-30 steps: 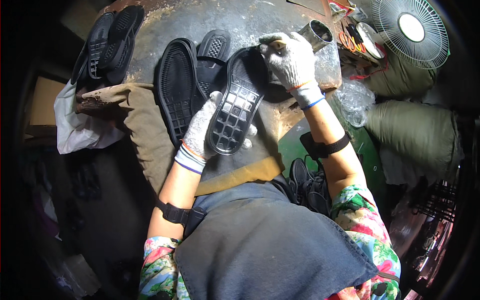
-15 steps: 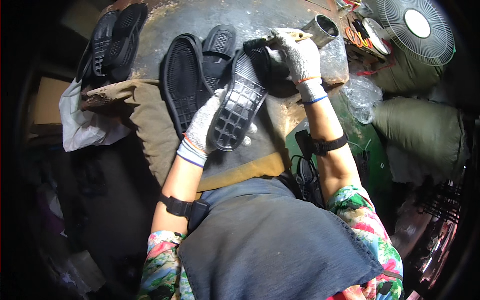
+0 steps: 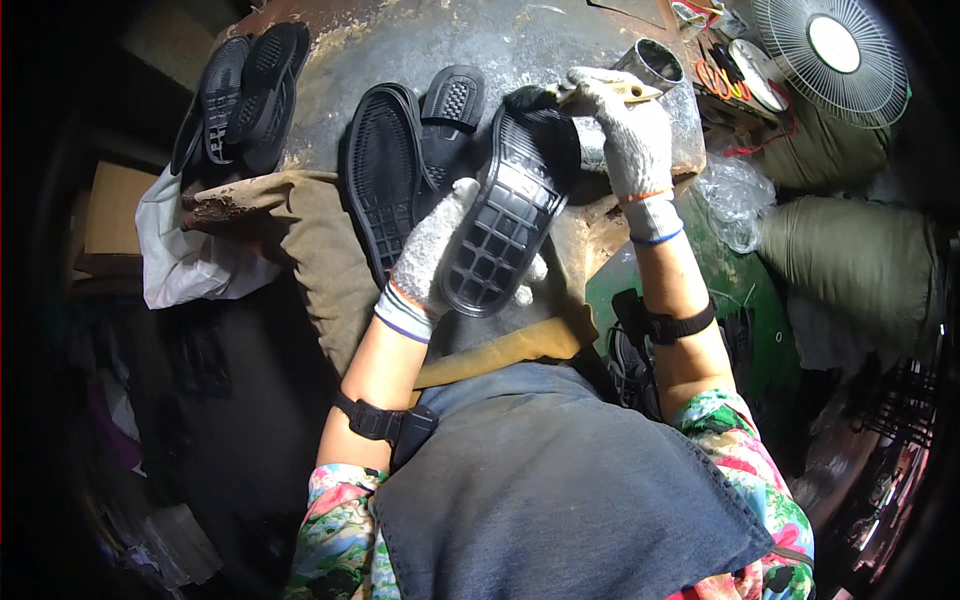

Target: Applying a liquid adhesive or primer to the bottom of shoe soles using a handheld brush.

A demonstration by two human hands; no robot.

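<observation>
My left hand [image 3: 432, 245], in a pale knitted glove, holds a black shoe sole [image 3: 500, 215] from beneath and the left side. Its ribbed and gridded face is up, with the toe end pointing away from me; the grid part shines. My gloved right hand [image 3: 632, 135] grips a brush [image 3: 637, 92] by its light wooden handle. The dark bristles are at the sole's far toe end and hard to tell apart from it. Left of the held sole lies another black sole [image 3: 385, 165], with a black slipper-like piece [image 3: 455, 105] beside it, partly covered.
A metal can [image 3: 655, 65] stands on the worn worktable [image 3: 420, 45] just beyond my right hand. Black footwear [image 3: 250, 100] is stacked at the far left. A brown cloth [image 3: 325, 235] drapes over the near edge. To the right are a fan [image 3: 833, 47], orange-handled scissors [image 3: 722, 82] and green sacks [image 3: 850, 250].
The view has shifted, so everything sits a little further right. My right hand has drawn the brush slightly to the right across the toe end; my left hand keeps its hold.
</observation>
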